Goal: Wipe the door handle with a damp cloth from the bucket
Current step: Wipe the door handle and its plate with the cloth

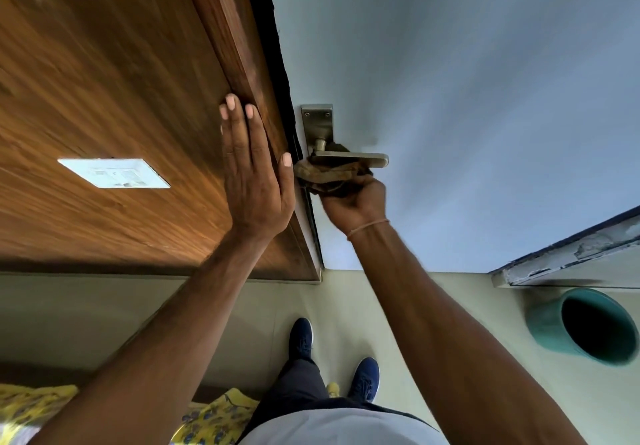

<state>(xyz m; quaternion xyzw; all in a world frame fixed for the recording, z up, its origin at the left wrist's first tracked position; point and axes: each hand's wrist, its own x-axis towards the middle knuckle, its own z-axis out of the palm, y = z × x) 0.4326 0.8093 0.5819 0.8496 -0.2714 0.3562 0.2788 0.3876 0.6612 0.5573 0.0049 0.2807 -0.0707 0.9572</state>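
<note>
We see soft, even daylight; the wooden panel point(114, 73) carries a warm sheen and streaky motion blur at upper left, and wide-angle distortion bends the edges.

arms: bare, no sleeves seen | right wrist: thin band point(367, 229) | top: white shirt point(341, 427) | legs: dark trousers point(294, 389) | feet: dark blue lace shoes point(363, 378), white soles

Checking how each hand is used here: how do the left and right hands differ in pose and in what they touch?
The left hand is open and flat, fingers spread; the right hand is curled shut. The left hand presses bare on the wooden door; the right hand grips a brown cloth under the handle. Only the right wrist wears a thin band. Both reach up at similar height.
</note>
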